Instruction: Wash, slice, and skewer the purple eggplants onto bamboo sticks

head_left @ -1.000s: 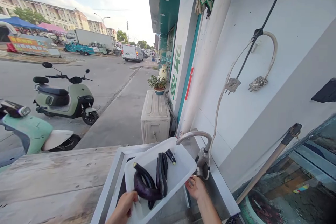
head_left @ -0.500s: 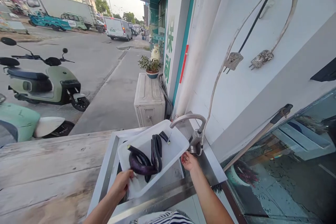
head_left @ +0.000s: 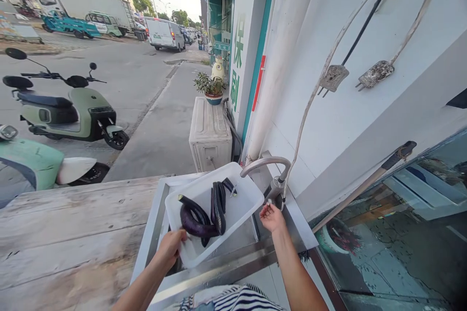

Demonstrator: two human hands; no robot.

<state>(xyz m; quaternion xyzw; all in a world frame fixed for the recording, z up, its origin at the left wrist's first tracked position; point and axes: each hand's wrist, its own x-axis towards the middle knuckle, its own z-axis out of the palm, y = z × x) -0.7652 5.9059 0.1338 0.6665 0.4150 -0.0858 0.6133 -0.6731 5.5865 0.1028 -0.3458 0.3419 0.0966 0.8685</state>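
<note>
A white plastic tub (head_left: 204, 182) rests tilted over a steel sink (head_left: 162, 204). Inside it lie several dark purple eggplants (head_left: 197, 226), and a short eggplant piece (head_left: 229, 185) sits near the far end. My left hand (head_left: 171, 247) is closed on the tub's near left rim. My right hand (head_left: 272, 217) is beside the tub's right end, its curled fingers at the small handle of the faucet (head_left: 266, 160). From the spout a thin stream of water falls into the tub near the short piece.
A weathered wooden table (head_left: 73, 233) adjoins the sink on the left. Two worn plugs (head_left: 333, 77) hang on cables along the right wall, above a leaning wooden pole (head_left: 365, 184). Beyond the sink stands a box-shaped metal unit (head_left: 209, 129) with a potted plant (head_left: 211, 90).
My right hand has moved from beside the tub's right rim slightly right and up to the faucet handle. My left hand keeps its hold on the rim. The view has shifted a little.
</note>
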